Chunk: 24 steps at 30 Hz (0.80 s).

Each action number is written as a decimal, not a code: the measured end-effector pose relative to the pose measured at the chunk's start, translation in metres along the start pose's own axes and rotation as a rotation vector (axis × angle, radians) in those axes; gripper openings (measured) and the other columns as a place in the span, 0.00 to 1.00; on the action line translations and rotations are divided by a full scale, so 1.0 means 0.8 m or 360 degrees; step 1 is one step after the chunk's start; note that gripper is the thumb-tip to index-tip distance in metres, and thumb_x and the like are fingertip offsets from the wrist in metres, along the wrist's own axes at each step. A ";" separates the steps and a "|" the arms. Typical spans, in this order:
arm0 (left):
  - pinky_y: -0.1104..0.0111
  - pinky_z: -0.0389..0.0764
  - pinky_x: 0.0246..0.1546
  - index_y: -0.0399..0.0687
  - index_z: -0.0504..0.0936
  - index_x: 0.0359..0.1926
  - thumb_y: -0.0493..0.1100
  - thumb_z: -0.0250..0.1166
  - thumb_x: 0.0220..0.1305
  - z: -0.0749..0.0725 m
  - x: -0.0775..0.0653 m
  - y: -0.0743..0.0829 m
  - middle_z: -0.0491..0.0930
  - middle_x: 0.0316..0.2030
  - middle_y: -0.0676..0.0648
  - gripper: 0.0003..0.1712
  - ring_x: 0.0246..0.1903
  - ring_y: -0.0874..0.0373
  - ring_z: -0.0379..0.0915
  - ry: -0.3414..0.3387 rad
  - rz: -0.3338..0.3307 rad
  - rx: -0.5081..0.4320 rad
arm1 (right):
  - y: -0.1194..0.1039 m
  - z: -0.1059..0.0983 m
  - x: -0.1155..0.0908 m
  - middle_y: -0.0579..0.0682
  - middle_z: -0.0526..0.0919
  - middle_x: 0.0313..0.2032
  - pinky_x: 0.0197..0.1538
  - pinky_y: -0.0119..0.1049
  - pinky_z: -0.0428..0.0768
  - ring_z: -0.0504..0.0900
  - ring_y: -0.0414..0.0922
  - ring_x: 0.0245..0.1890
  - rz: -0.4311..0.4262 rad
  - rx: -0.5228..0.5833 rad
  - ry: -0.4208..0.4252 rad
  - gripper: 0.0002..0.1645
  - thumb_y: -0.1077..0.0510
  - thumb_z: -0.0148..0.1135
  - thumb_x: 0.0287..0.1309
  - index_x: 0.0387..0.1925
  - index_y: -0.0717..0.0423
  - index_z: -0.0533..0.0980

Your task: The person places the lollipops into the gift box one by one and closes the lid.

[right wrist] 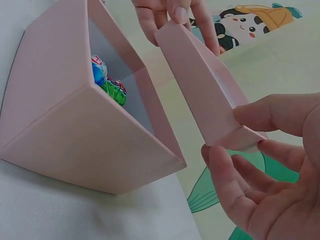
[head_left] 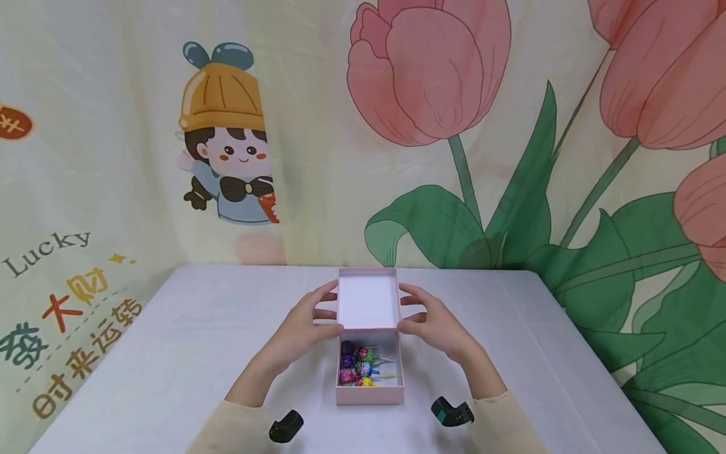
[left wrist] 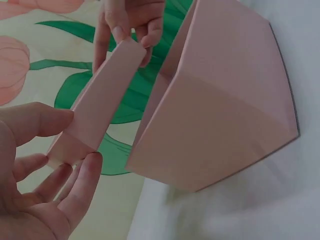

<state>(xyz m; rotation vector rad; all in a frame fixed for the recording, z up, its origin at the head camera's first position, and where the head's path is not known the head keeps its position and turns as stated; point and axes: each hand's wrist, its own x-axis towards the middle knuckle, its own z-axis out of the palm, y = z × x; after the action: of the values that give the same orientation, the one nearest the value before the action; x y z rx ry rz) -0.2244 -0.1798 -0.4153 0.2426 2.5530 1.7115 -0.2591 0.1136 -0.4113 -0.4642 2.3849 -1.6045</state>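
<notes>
A pink box (head_left: 370, 396) stands on the table with its top uncovered. Inside it lie several wrapped lollipops (head_left: 356, 366), purple, pink, green and blue, their sticks pointing right. Above its far side is the pink box lid (head_left: 368, 299), tilted so that its white inside faces the head camera. My left hand (head_left: 300, 331) grips the lid's left side between thumb and fingers, and my right hand (head_left: 439, 325) holds the right side likewise. From both wrist views, a gap shows between the lid (right wrist: 197, 87) and the box (left wrist: 215, 105).
A white cloth covers the table (head_left: 227, 315). Behind it hangs a backdrop (head_left: 317, 189) printed with tulips and a cartoon figure. Each forearm, in a beige sleeve (head_left: 232, 429), has a black wrist device (head_left: 286, 427) near it.
</notes>
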 end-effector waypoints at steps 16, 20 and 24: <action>0.54 0.87 0.56 0.63 0.63 0.82 0.41 0.72 0.69 0.011 -0.014 0.006 0.71 0.73 0.42 0.45 0.59 0.48 0.78 -0.0037 -0.0060 -0.0107 | 0.002 -0.008 -0.023 0.56 0.76 0.65 0.57 0.50 0.88 0.87 0.49 0.50 0.0057 -0.0007 -0.0026 0.54 0.61 0.76 0.62 0.82 0.37 0.59; 0.54 0.87 0.57 0.63 0.65 0.81 0.39 0.71 0.70 0.009 -0.016 0.003 0.74 0.71 0.42 0.43 0.58 0.49 0.79 -0.0039 -0.0058 -0.0106 | 0.004 -0.008 -0.025 0.59 0.75 0.65 0.56 0.50 0.88 0.87 0.49 0.50 0.0045 0.0000 -0.0048 0.55 0.62 0.76 0.62 0.83 0.39 0.58; 0.55 0.87 0.57 0.65 0.65 0.80 0.38 0.71 0.70 0.006 -0.015 0.001 0.74 0.70 0.43 0.43 0.58 0.49 0.80 -0.0048 -0.0049 -0.0084 | 0.004 -0.006 -0.024 0.59 0.75 0.65 0.56 0.50 0.89 0.87 0.49 0.49 0.0043 0.0007 -0.0055 0.56 0.63 0.76 0.62 0.83 0.38 0.57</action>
<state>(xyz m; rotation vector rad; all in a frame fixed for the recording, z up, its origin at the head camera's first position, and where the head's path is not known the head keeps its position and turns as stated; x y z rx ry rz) -0.2120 -0.1770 -0.4172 0.2232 2.4738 1.7478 -0.2431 0.1262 -0.4120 -0.4527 2.3521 -1.5771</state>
